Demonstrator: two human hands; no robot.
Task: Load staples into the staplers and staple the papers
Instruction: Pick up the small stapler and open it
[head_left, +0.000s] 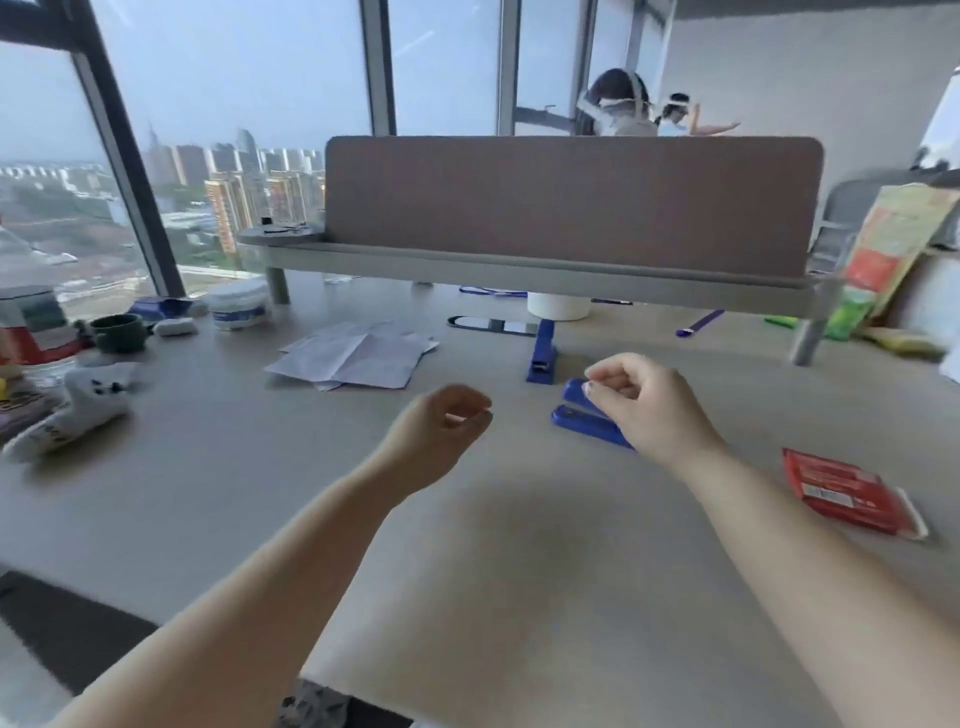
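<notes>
Your hands hover apart over the grey desk (208, 493); loose papers (358, 358) lie well beyond your left hand (441, 436), probably set aside until a stapler is loaded, and a red packet (852, 491) sits right of your right hand (644, 400). Under your right hand the near blue stapler (582, 422) lies hinged open, likely ready to take staples, with a second blue stapler (543, 356) just beyond it. Both hands curl fingers toward thumbs, but blur hides whether either pinches anything.
</notes>
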